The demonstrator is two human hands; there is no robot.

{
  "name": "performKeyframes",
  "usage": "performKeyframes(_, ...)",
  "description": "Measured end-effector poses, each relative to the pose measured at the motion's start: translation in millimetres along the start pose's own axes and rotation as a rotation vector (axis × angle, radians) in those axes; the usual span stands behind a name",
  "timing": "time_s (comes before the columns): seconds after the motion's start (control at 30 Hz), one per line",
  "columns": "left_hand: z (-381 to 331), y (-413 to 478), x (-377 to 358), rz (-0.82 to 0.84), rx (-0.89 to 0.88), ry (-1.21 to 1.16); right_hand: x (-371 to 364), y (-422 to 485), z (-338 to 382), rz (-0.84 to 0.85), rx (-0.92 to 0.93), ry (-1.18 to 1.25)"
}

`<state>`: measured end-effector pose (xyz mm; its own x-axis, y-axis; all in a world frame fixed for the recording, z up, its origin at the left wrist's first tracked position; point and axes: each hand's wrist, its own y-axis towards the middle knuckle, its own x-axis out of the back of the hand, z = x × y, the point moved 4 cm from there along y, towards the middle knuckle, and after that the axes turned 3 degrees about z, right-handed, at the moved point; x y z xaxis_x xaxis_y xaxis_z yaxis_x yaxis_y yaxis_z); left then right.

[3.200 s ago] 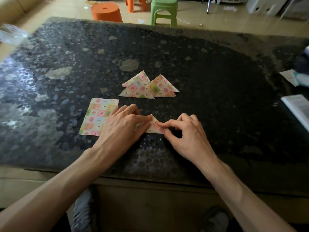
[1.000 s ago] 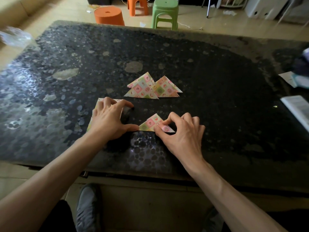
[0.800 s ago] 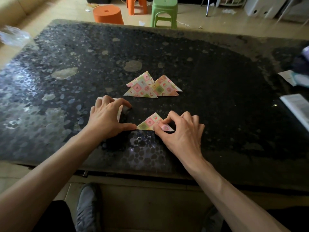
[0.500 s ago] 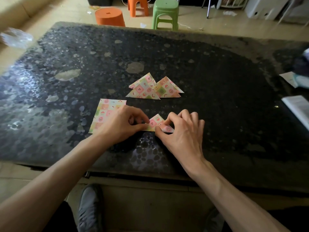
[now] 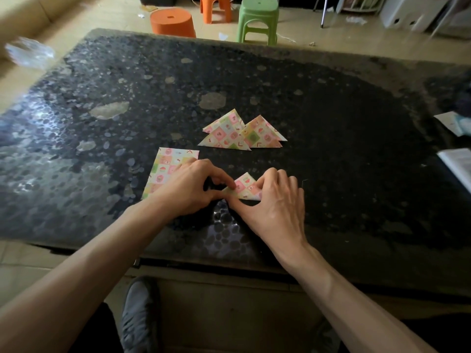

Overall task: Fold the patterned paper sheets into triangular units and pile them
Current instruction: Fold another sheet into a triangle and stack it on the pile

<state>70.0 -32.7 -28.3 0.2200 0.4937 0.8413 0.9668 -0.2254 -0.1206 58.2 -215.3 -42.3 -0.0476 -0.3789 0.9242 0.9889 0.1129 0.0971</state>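
Dark speckled worktop (image 5: 356, 149), glare patch at near edge, grey shoe (image 5: 139, 309) on floor below it.

Both hands just inside that edge, on 1 small folded triangle (image 5: 246, 187). Left hand (image 5: 188, 189) curled, thumb and forefinger pinching the unit's left corner. Right hand (image 5: 275, 202) curled too, thumb along the base, fingertips on the right slope, clamped on the same unit. Probably pressing in the last crease, so the unit looks close to done.

Key geometry for the next move: long edge of the unit running left-right, parallel to the near edge, apex pointing away. Pile (image 5: 237, 133) straight ahead of that apex, near but not touching. Short push or lift forward, no turn needed. Right hand better placed for it, judging by hold and line.

Flat unfolded sheet (image 5: 168, 169) just left of the unit, right part under the left hand.

Pile: 2 triangles showing, overlapped, apexes away. Extra layers underneath possible, cannot tell.

Hidden: unit's left corner and underside, layer count, crease quality. Open book (image 5: 456, 164) at right edge cut off. Blurred clear plastic (image 5: 30, 50) far left.

Beyond the worktop: orange stool (image 5: 172, 21), green stool (image 5: 258, 16) on the floor.
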Motion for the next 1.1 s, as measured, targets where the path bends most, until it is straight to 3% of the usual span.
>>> performKeyframes(0.3,-2,1,1,0.021,0.023,0.013,2,4,-4,0.064,0.001,0.027)
performKeyframes(0.5,-6,-2,-6,-0.131,0.063,-0.029,4,5,-7,0.106,0.015,0.039)
performKeyframes(0.67,-10,-3,-5,-0.138,0.073,0.066,12,15,-15,0.238,-0.040,0.164)
performKeyframes(0.87,-23,-1,-15,-0.104,-0.111,0.109,15,19,-14,0.259,-0.071,0.233)
performKeyframes(1.1,-18,2,-18,-0.044,-0.128,0.133,15,19,-24,0.250,-0.071,0.285)
